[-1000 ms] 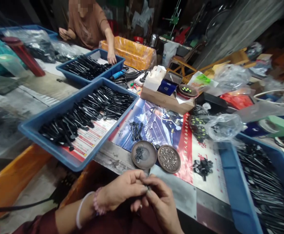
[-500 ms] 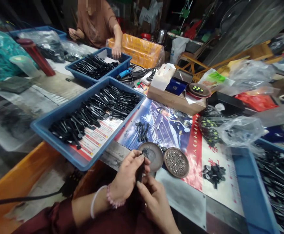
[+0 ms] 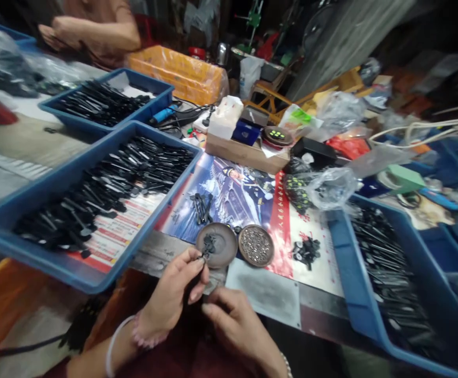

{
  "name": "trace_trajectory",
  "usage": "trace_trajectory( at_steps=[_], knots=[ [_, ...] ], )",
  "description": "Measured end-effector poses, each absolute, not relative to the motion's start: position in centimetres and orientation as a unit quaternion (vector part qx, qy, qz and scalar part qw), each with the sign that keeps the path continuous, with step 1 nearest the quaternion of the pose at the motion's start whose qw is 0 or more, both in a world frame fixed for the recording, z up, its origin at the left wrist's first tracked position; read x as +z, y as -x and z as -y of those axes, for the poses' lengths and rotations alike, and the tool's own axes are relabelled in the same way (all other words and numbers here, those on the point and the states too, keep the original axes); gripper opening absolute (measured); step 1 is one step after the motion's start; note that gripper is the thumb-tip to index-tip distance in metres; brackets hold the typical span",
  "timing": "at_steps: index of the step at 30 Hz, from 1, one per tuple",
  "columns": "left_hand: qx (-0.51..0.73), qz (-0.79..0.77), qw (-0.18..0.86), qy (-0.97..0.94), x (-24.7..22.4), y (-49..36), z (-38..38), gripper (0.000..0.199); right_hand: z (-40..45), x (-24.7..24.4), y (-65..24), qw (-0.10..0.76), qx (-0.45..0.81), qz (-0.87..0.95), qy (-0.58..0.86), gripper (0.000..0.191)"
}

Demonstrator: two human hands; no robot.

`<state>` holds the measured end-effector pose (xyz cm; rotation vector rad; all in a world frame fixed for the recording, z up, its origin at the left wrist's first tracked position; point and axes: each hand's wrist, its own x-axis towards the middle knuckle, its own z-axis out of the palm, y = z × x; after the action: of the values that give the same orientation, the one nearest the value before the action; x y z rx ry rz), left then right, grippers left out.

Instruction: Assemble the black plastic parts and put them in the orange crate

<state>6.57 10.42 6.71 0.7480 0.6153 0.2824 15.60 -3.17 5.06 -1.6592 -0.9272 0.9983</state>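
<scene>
My left hand (image 3: 169,296), with a pink bead bracelet and a white bangle, is closed on a thin black part whose tip shows above the thumb and forefinger. Just right of it, my right hand (image 3: 238,323) has its fingers curled and thumb pressed in; whatever they hold is hidden. Beyond my left fingertips lies a round brown dish (image 3: 226,244) with small black pieces (image 3: 209,244) in it. Beside that stands a second dish (image 3: 241,231) full of small metal fasteners (image 3: 257,245). A few black stick-shaped parts (image 3: 202,207) rest on the poster behind the dishes.
A blue tray (image 3: 134,262) of black stick-shaped parts stands left; another blue tray (image 3: 349,294) stands right. Black caps (image 3: 306,252) lie in a heap on the poster (image 3: 232,194). A grey plate (image 3: 266,296) edges the table. A co-worker (image 3: 103,31) is at the far left.
The view has swung right, so the scene sits further left. My hands have drawn slightly apart. The co-worker's hand has left the far blue tray, and both their hands are together.
</scene>
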Motion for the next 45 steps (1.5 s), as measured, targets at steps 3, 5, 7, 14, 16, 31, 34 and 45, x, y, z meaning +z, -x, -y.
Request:
trace_trajectory(
  at_steps=[3, 5, 7, 14, 16, 31, 34, 45],
  knots=[
    [0.087, -0.289, 0.87, -0.389, 6.3, -6.2, -10.7, 0.024, 6.8, 4.8, -19.5, 0.476, 0.288, 0.292, 0.778, 0.03],
    [0.063, -0.287, 0.864, -0.408, 6.1, -6.2, -10.7, 0.025, 9.2, 4.6, -22.8, 0.419, 0.16, 0.262, 0.855, 0.033],
    [0.047, -0.285, 0.859, -0.422, 6.0, -6.3, -10.5, 0.027, 11.0, 4.3, -26.1, 0.328, 0.057, 0.257, 0.907, 0.033],
    [0.012, -0.276, 0.862, -0.424, 6.2, -6.5, -9.6, 0.028, 11.2, 2.6, -31.8, 0.134, 0.032, 0.244, 0.96, 0.015],
    [0.01, -0.278, 0.862, -0.423, 6.1, -6.3, -9.5, 0.027, 11.1, 2.1, -32.0, 0.096, 0.038, 0.234, 0.967, 0.012],
    [-0.025, -0.234, 0.867, -0.438, 5.9, -5.8, -8.8, 0.028, 11.3, 5.4, -25.0, 0.444, 0.142, 0.163, 0.87, 0.04],
    [-0.042, -0.216, 0.873, -0.435, 6.0, -5.8, -8.6, 0.026, 9.2, 7.1, -20.6, 0.561, 0.324, 0.173, 0.742, 0.033],
    [-0.06, -0.199, 0.911, -0.357, 6.1, -4.8, -8.8, 0.027, 5.2, 5.4, -17.7, 0.693, 0.469, 0.066, 0.543, 0.03]
  ],
)
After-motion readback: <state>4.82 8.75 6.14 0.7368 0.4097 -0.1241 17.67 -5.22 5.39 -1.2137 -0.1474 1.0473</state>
